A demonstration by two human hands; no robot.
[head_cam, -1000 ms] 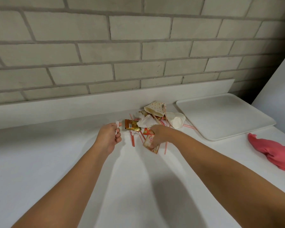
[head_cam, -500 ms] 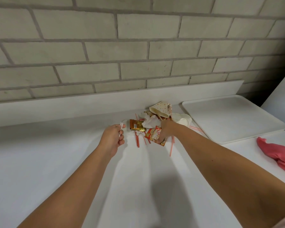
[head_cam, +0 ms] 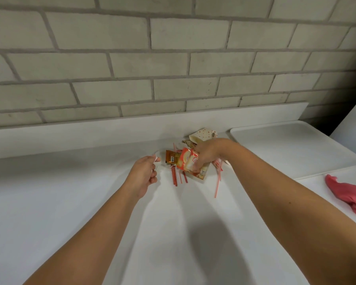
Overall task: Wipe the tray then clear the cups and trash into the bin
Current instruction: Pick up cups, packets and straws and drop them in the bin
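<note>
On the white counter, trash-clearing step under way
Right hand grips a crumpled orange-and-white snack wrapper near the flat white plastic tray; left hand pinches a small white paper scrap. Next, likely: gather the spotted paper cup, then reach a bin, unseen

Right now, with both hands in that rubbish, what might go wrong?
The right hand grips several wrappers at once; one could slip out while carried, and no bin is in view. The thin red straws lie loose on the counter and may be missed or swept off. The left hand has a small white scrap that could drop unnoticed.
</note>
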